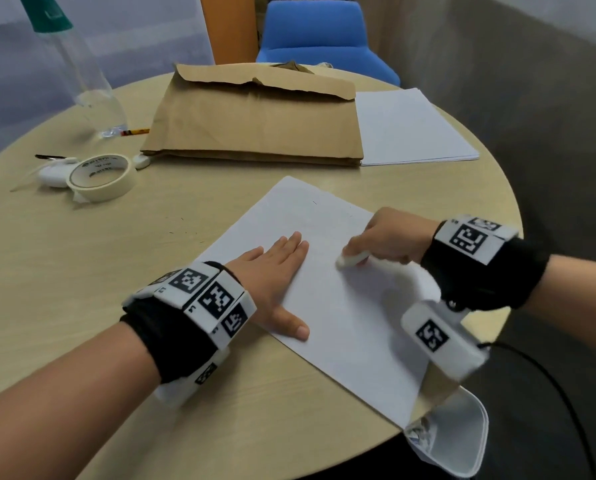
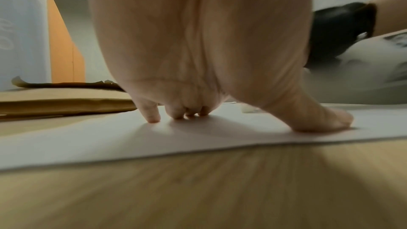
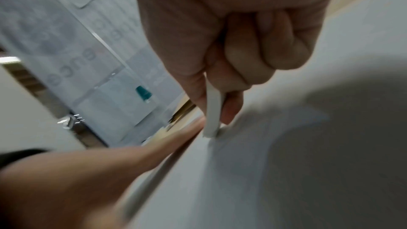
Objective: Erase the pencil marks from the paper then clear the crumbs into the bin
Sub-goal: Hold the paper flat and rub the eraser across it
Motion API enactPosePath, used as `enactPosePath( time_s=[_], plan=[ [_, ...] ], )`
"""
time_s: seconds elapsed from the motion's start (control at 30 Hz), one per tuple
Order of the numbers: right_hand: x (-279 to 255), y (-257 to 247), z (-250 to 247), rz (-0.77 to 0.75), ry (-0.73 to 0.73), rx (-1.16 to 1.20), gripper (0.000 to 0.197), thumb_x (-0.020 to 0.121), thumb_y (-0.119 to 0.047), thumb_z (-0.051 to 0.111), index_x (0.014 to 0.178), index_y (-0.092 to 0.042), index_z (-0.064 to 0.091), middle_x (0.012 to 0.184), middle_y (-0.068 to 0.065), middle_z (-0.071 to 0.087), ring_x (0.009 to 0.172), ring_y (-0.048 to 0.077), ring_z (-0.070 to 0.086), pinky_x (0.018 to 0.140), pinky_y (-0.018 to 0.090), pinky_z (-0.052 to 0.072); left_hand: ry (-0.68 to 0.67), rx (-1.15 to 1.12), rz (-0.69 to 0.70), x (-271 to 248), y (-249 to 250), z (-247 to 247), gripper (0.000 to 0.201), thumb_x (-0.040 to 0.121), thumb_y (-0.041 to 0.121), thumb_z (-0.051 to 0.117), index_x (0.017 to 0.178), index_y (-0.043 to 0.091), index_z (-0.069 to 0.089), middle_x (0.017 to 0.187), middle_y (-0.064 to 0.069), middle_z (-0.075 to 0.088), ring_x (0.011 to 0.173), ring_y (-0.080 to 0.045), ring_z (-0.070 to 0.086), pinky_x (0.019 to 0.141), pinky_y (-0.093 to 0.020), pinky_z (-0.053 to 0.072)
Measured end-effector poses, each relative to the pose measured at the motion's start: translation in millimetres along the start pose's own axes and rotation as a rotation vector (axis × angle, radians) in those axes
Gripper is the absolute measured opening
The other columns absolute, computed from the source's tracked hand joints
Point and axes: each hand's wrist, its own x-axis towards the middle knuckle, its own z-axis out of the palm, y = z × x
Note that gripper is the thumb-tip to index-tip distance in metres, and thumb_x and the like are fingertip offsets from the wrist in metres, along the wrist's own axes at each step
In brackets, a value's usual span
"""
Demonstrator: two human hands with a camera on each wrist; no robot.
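Table (image 1: 82,271): round, pale wood; you work at its near right part.
Paper bag (image 1: 255,123): brown, lying flat at the far side, probably just parked clear of the work.
Spare sheets (image 1: 411,126): white stack just right of the bag, touching its edge.
Paper (image 1: 341,306): white sheet lying skewed in front of you, near corner over the table edge. Only a couple of tiny dark marks show near its far edge, so erasing looks mostly done.
Bin (image 1: 463,438): white, below the near right edge under the paper's corner, likely so crumbs can be swept straight off into it.
Bottle (image 1: 82,71): clear, teal cap, far left.
Left hand (image 1: 276,268): flat on the paper's left edge, fingers straight and together, thumb spread toward you. You pin the sheet so rubbing cannot drag it.
Right hand (image 1: 390,240): right of the left hand, thumb and fingers curled, pinching the eraser.
Tape roll (image 1: 101,176): left, beside small white items, unused.
Eraser (image 3: 212,111): thin white slab, held steeply, its tip touching the paper mid-sheet so pressure lands on one edge.
Crumbs: not seen on the sheet; too small or blurred to tell.
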Motion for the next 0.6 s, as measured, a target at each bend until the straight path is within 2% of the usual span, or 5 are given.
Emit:
enactPosePath(
  time_s=[0.17, 0.3, 0.4, 0.47, 0.6],
  plan=[
    [-3, -4, -5, -0.032, 0.062, -0.036, 0.030, 0.082, -0.021, 0.063, 0.055, -0.010, 0.056, 0.019, -0.006, 0.033, 0.032, 0.011, 0.033, 0.031, 0.017, 0.025, -0.001, -0.007, 0.000, -1, 0, 0, 0.123, 0.072, 0.064, 0.062, 0.145, 0.015, -0.025, 0.154, 0.002, -0.030, 0.144, -0.011, -0.020, 0.119, -0.032, -0.006],
    [-9, -7, 10, -0.067, -0.075, -0.076, 0.031, 0.079, -0.026, 0.065, 0.053, -0.012, 0.057, 0.035, -0.005, 0.039, 0.037, 0.013, 0.032, 0.036, 0.018, 0.026, -0.018, -0.015, 0.000, -1, 0, -1, 0.123, 0.072, 0.063, 0.062, 0.145, 0.016, -0.026, 0.154, 0.002, -0.031, 0.144, -0.011, -0.021, 0.119, -0.032, -0.007],
    [0, 4, -10, -0.013, 0.099, -0.009, 0.046, 0.079, -0.020, 0.066, 0.038, -0.013, 0.046, 0.031, -0.005, 0.034, 0.041, 0.016, 0.028, 0.041, 0.022, 0.022, -0.012, -0.016, 0.000, -1, 0, -1, 0.124, 0.072, 0.063, 0.062, 0.145, 0.016, -0.025, 0.154, 0.002, -0.030, 0.144, -0.011, -0.021, 0.119, -0.032, -0.007],
    [-2, 4, -11, -0.052, 0.167, -0.026, 0.039, 0.079, -0.019, 0.066, 0.041, -0.011, 0.056, 0.036, -0.003, 0.038, 0.044, 0.015, 0.032, 0.043, 0.024, 0.025, -0.012, -0.017, 0.000, -2, 1, 0, 0.123, 0.072, 0.063, 0.062, 0.145, 0.015, -0.025, 0.154, 0.002, -0.030, 0.144, -0.011, -0.021, 0.119, -0.032, -0.007],
    [-14, -7, 21, -0.134, -0.045, -0.040, 0.026, 0.077, -0.026, 0.067, 0.055, -0.013, 0.064, 0.037, -0.006, 0.045, 0.039, 0.007, 0.040, 0.038, 0.016, 0.032, -0.015, -0.010, -0.001, -2, 1, -1, 0.123, 0.073, 0.063, 0.062, 0.145, 0.014, -0.025, 0.154, 0.000, -0.030, 0.144, -0.011, -0.021, 0.119, -0.032, -0.007]
  ],
)
